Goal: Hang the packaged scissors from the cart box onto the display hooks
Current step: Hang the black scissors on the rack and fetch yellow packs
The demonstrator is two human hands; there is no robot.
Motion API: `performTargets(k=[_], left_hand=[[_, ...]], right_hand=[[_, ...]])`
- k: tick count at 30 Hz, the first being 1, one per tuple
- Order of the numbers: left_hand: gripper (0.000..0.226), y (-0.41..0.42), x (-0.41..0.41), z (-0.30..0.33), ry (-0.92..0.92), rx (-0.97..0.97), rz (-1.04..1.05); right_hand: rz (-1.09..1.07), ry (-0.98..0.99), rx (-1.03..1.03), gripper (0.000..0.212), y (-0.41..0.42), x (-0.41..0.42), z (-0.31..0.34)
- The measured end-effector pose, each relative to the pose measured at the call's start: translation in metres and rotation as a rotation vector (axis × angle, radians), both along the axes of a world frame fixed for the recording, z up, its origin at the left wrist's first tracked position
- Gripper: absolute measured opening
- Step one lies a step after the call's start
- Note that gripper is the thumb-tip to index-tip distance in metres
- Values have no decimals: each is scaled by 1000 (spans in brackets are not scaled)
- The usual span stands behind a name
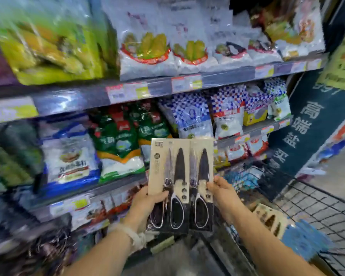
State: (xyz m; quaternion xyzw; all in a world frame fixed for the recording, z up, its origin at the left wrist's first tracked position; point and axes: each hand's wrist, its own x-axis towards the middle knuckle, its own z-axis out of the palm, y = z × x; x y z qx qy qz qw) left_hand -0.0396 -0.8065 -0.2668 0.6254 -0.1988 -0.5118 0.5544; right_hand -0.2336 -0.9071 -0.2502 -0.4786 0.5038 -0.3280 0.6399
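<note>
scissors packs (pixel 180 182) upright – gripped by left hand (pixel 147 202), right hand (pixel 222 191)

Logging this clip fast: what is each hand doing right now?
Left hand: grips the left edge of the scissors packs.
Right hand: grips their right edge.

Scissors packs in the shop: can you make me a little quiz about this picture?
1. True or false: both hands hold the scissors packs.
2. Which hand wears a white wrist wrap? A left B right
3. Fill in: behind the packs are shelves of ____.

Key: 1 true: left hand grips the left edge, right hand the right edge. 2 A, white wrist wrap. 3 bagged food.
</note>
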Motion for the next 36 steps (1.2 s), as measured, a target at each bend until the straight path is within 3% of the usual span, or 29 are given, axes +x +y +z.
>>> performTargets(k=[5, 8, 13, 16, 19, 22, 24, 26, 29, 32, 36], left_hand=[[66, 115, 80, 3, 1, -15, 233], [48, 203, 128, 12, 2, -21, 399], [66, 371, 209, 20, -66, -4, 671], [53, 472, 249, 28, -73, -1, 844], [70, 564, 281, 33, -81, 0, 961], [57, 644, 302, 43, -95, -1, 1078], [37, 685, 315, 49, -86, -13, 1165], [25, 720, 334, 51, -86, -14, 1225], [25, 767, 363, 49, -104, -19, 1294], [38, 806, 398, 42, -90, -18, 1310], [28, 858, 466, 33, -66, -10, 1370]], right_hand=[[282, 94, -36, 13, 61, 107, -3], [459, 78, -53, 18, 116, 185, -6], [673, 77, -67, 8, 255, 315, -6], [819, 75, -103, 5, 346, 387, -7], [942, 66, -69, 27, 435, 449, -2], [1031, 36, -19, 15, 519, 498, 4], [1097, 20, -17, 5, 567, 525, 11], [1157, -13, -27, 7, 607, 553, 19], [1205, -18, -70, 14, 656, 597, 24], [1252, -2, -84, 6, 696, 645, 20], [1285, 18, -108, 14, 745, 724, 12]])
